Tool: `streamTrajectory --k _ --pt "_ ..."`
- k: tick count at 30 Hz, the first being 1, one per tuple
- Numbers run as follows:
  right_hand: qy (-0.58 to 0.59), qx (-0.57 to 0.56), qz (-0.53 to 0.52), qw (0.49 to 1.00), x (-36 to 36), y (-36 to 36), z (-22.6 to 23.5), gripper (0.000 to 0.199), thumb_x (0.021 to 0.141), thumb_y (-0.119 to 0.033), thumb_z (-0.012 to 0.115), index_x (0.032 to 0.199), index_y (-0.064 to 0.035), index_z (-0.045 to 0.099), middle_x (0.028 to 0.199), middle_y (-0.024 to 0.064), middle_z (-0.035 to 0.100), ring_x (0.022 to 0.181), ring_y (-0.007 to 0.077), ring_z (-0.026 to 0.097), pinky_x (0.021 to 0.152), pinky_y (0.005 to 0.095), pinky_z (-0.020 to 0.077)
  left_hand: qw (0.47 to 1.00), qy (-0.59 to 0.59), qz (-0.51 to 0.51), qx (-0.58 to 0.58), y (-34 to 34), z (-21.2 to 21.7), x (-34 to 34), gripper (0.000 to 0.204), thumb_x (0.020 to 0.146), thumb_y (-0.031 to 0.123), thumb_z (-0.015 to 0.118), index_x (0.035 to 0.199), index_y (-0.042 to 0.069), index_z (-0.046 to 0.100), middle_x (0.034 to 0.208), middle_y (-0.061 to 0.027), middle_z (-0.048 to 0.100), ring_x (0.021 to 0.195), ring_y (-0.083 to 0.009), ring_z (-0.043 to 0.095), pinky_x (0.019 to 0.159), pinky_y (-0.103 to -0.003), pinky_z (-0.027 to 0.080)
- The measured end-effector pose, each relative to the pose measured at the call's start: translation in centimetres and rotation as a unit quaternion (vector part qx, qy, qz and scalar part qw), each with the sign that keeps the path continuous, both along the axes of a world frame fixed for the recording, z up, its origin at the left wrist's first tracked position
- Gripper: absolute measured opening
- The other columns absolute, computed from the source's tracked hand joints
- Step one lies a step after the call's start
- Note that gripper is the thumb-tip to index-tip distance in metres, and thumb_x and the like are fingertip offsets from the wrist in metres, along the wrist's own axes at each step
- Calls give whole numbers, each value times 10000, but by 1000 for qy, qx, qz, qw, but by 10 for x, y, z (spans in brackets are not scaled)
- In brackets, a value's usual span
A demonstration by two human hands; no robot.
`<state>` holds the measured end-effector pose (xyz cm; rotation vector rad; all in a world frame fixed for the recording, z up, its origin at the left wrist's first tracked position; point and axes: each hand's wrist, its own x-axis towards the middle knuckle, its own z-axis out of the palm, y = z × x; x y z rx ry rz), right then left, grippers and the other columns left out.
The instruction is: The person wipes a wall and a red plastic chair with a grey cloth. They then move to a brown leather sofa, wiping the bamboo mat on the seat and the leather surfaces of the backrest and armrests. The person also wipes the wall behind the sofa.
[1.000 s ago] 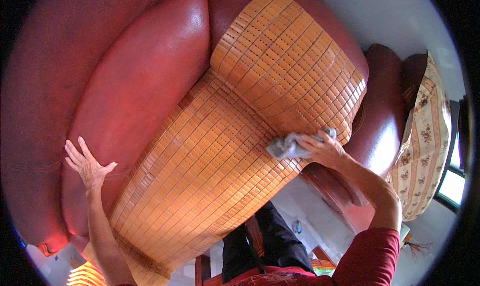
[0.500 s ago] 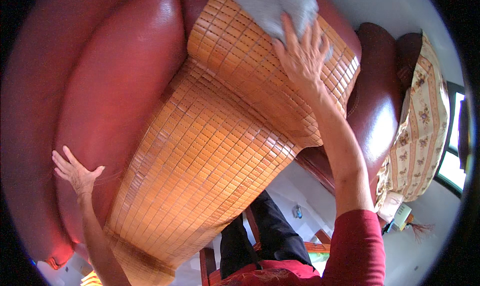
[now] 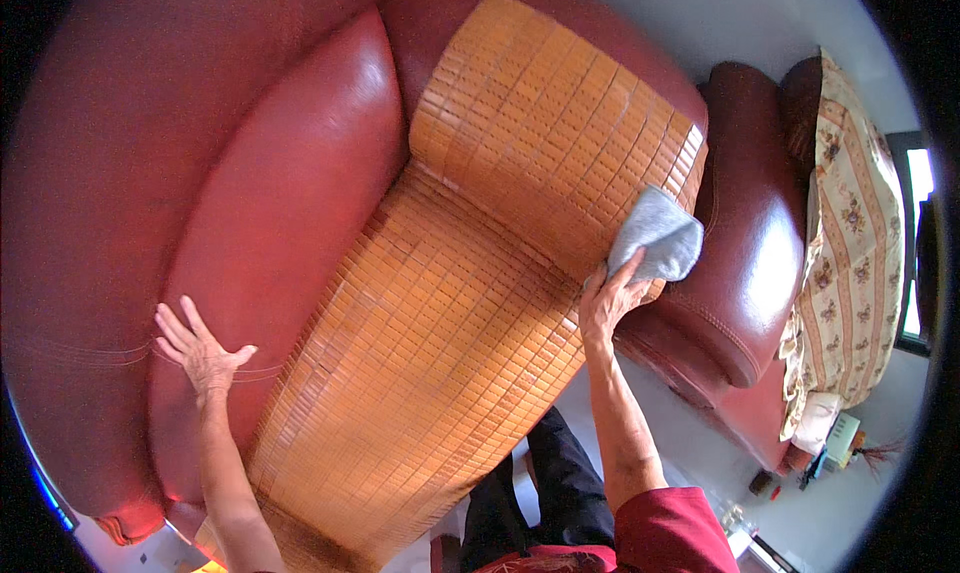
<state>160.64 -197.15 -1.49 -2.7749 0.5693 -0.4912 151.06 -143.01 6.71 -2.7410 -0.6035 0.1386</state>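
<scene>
The right hand (image 3: 608, 303) clutched a crumpled grey cloth (image 3: 655, 235) against the woven orange bamboo mat (image 3: 470, 303) (near its right edge) draped over the red leather sofa (image 3: 290, 203). The left hand (image 3: 200, 348) lay flat, fingers spread, on a seat cushion.

The person wears a red top with short sleeves, so both forearms are bare. The trousers are dark. The left hand (image 3: 205, 353) and the right hand (image 3: 610, 301) have no gloves.
</scene>
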Motion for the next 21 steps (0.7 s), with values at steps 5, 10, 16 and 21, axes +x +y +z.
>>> streamTrajectory --k 5,10,16,21 --pt "20 -139 254 957 72 15 57 617 818 -245 621 1388 -152 405 1440 206 280 1354 389 216 1058 514 197 995 65 75 -26 -6 19 6 1393 439 519 861 1470 106 21 1505 -256 -38 1405 -395 -33 1106 -587 65" --pt "33 -217 415 883 168 34 72 563 844 -411 607 1368 -345 413 1486 129 253 1386 338 170 1105 510 152 993 68 91 -40 -9 21 11 1410 419 487 883 1459 83 19 1504 -244 -73 1404 -386 -62 1112 -579 48" --pt "-16 -153 450 880 274 97 86 518 886 -497 483 1360 -299 419 1476 133 279 1362 366 209 1069 554 187 998 12 58 -27 -24 21 11 1327 499 536 831 1467 77 49 1505 -255 0 1396 -418 23 1097 -586 124" --pt "37 -96 264 959 342 48 90 579 885 -537 432 1385 -249 392 1445 210 305 1333 423 242 1047 570 194 984 -168 65 2 -77 -8 40 1042 703 544 692 1456 48 170 1462 -299 148 1347 -452 181 1079 -554 202"
